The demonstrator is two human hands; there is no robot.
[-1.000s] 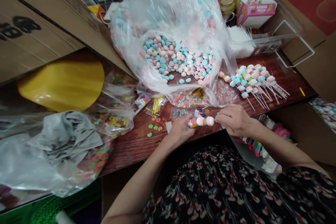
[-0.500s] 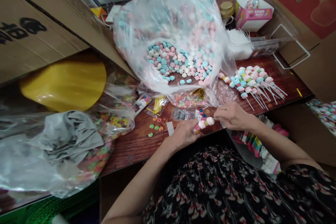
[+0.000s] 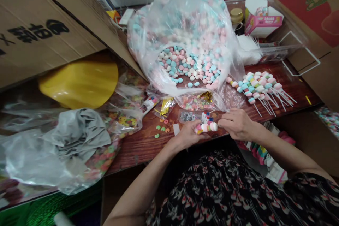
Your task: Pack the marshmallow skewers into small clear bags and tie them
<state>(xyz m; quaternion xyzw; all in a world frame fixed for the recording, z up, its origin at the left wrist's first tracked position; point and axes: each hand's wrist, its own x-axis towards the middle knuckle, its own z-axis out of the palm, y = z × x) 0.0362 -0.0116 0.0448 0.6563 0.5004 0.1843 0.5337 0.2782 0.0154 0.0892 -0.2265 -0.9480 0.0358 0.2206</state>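
Candy skewer held nearly level over the table edge

From where I'm standing, the one change worth noting is small: the skewer, on a slant half a second ago, now lies close to level, just in front of a clear printed packet. It sits at lower centre of the frame, above the near edge of the wood-grain table.

Both hands are closed on it. The left hand cups the lower end between thumb and fingers, while the right hand curls in from the other side, its fingertips pinching the far end at a white piece. Three or four pastel pieces show on the stick — the fingers hide any others.

Counting the rest: one big clear bag of pink, white and blue candies fills the upper middle, too many to count. To its right lies one bunch of threaded skewers, at least a dozen, though they overlap too much for an exact number. Roughly seven loose candy rings sit left of the hands, beside one packet of gold twist ties. Two cartons crowd the top corners: a plain cardboard one at upper left and a red-printed one at upper right.
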